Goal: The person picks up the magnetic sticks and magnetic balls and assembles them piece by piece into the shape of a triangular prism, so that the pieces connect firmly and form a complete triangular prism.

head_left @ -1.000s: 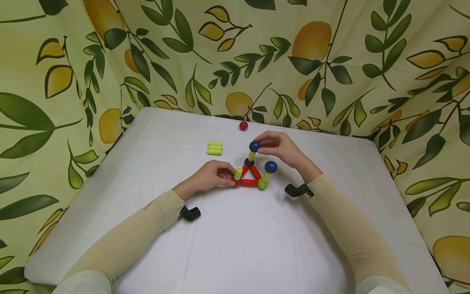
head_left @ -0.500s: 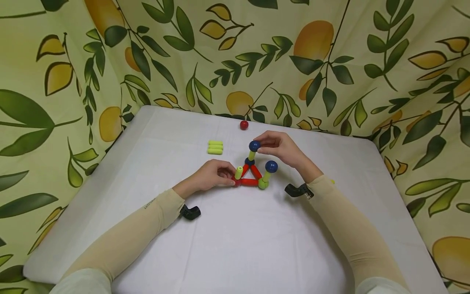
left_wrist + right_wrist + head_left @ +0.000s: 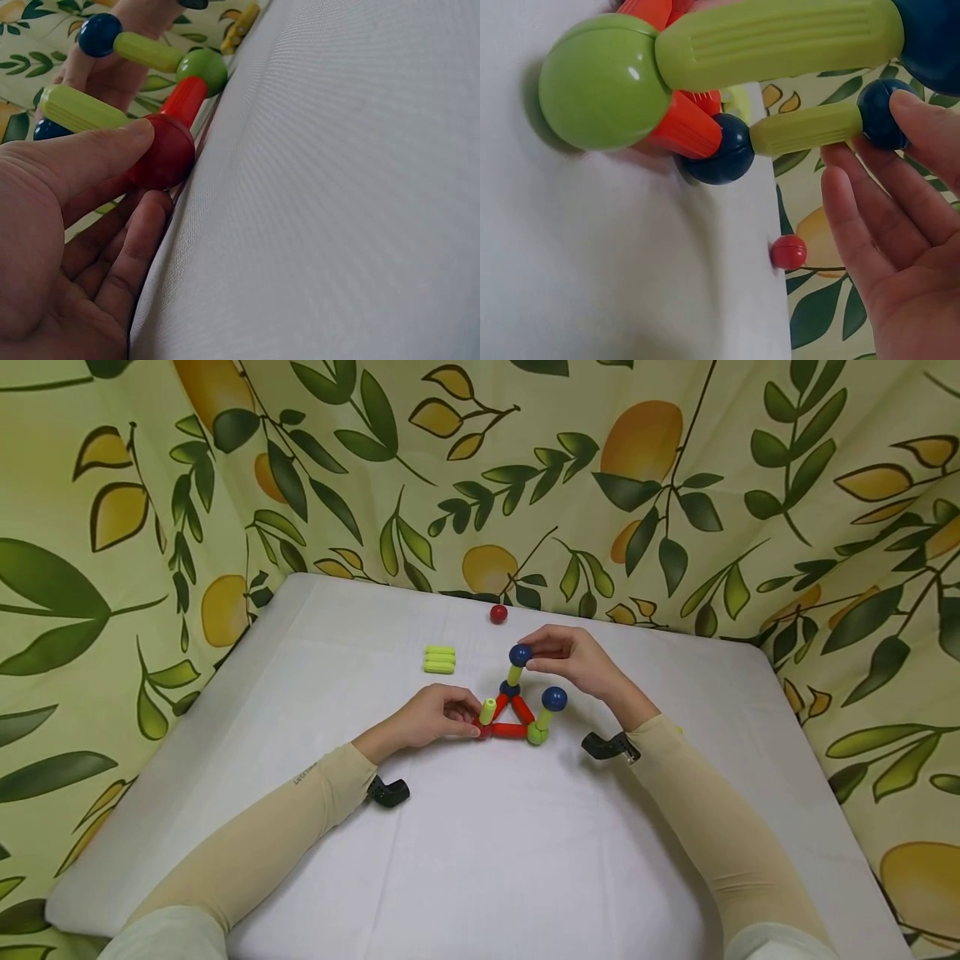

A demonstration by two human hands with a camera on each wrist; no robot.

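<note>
A triangle of red rods (image 3: 510, 731) lies on the table, joined at its corners by a red ball (image 3: 166, 152), a green ball (image 3: 604, 82) and a blue ball (image 3: 724, 154). A yellow-green rod rises from each corner. Two of these rods carry blue balls on top; the rod (image 3: 487, 710) over the red corner has a bare end. My left hand (image 3: 438, 717) pinches the red corner ball between thumb and fingers. With my right hand (image 3: 570, 662) I pinch the blue top ball (image 3: 883, 114) on the far rod.
Several loose yellow-green rods (image 3: 439, 660) lie side by side behind my left hand. A loose red ball (image 3: 498, 614) sits near the table's back edge. Patterned cloth (image 3: 480, 477) hangs behind the white table (image 3: 480, 860).
</note>
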